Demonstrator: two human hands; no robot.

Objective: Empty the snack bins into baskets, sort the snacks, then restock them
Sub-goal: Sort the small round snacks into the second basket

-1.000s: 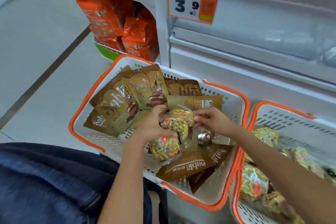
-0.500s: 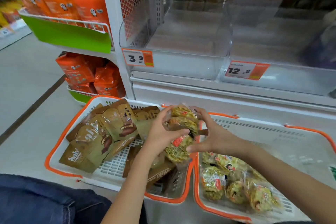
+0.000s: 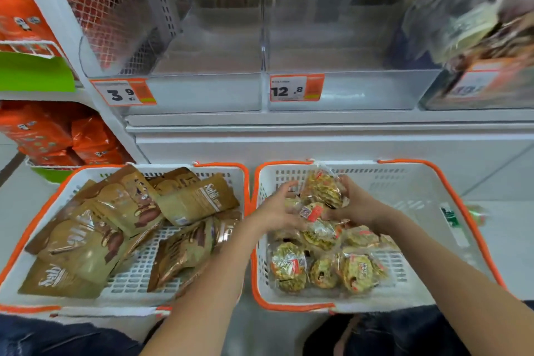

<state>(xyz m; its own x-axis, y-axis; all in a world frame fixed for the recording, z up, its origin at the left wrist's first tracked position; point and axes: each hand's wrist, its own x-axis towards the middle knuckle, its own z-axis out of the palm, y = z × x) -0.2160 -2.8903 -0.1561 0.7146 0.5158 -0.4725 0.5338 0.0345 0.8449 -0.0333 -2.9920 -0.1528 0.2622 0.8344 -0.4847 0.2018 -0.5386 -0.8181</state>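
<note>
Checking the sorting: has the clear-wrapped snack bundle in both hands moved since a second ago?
Yes. The snack bundle went rightward, from over the left basket into the right basket.

White slotted plastic baskets are rimmed in orange; brown foil pouches are lettered in white

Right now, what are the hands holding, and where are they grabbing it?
Both hands hold a bunch of clear-wrapped snack packs over the right basket. The left hand grips the bunch's left side, the right hand its right side.
</note>
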